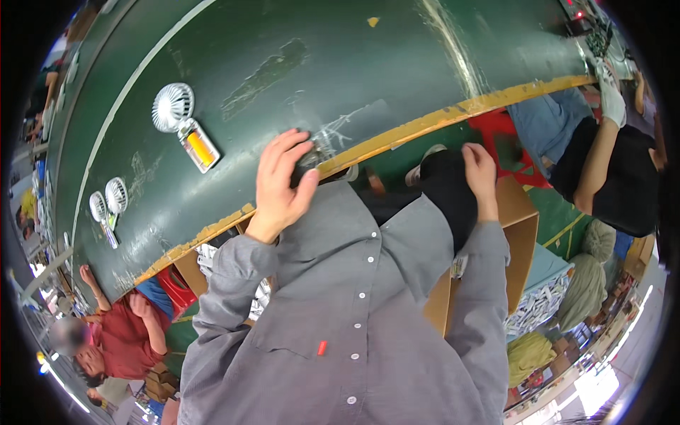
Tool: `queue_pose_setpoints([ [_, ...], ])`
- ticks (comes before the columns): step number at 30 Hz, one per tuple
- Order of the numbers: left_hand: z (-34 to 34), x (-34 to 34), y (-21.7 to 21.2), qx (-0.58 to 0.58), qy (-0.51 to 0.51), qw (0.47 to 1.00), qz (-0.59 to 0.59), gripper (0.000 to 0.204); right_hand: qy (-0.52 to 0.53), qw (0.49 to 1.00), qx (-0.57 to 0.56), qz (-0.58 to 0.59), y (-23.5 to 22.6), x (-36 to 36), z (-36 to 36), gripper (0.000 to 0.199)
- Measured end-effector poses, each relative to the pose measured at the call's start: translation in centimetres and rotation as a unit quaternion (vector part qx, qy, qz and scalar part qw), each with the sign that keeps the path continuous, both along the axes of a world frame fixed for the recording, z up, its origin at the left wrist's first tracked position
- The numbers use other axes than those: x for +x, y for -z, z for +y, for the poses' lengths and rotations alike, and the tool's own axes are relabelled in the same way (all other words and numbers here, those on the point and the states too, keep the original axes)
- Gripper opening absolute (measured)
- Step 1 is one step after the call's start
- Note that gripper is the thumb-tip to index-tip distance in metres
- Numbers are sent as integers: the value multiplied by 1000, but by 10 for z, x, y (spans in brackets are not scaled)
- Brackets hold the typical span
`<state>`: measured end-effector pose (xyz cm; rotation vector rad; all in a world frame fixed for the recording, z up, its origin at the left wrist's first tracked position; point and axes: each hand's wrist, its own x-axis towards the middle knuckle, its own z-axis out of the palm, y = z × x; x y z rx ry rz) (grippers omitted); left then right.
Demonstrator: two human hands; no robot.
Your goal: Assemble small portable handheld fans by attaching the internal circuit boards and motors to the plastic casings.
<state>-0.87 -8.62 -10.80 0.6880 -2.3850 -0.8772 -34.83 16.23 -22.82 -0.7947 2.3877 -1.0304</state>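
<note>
A white fan [179, 119] is lying unheld, left of and beyond the left hand [280, 185].
An orange cylinder [201, 147] is sitting in its handle [207, 166] — apparently fitted; what is left isn't showing. Its long axis is running diagonally on the table [340, 64], head [172, 105] pointing away from the hands, handle end slanting bodyward. The hands are resting well apart — left fingers loosely spread, right hand [482, 176] relaxed by the knee [450, 183], neither visibly gripping anything.

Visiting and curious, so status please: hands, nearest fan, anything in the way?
Left hand open at table edge, right hand on leg. Nearest fan on table, left of left hand, untouched. Two other fans farther left, not in between.
</note>
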Motion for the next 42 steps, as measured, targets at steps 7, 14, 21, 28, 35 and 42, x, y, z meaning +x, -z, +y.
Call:
queue_pose_setpoints([
  [7,1,-5,2,9,-1,1000,-15,43,-71,968,241,-10,104,-17,-29,31],
  [14,4,3,18,-32,-6,998,-48,57,-115,916,380,-59,215,-4,-18,38],
  [21,12,8,24,-91,-49,988,-114,71,-148,890,400,-164,270,-16,-50,40],
  [28,20,10,27,-130,-69,977,-156,79,-93,931,298,-190,319,-58,-135,38],
  [35,25,19,27,-162,-65,969,-177,83,-84,954,188,-219,340,-39,-241,37],
  [42,28,11,31,-189,-67,968,-152,87,-119,946,77,-291,346,50,-344,35],
])
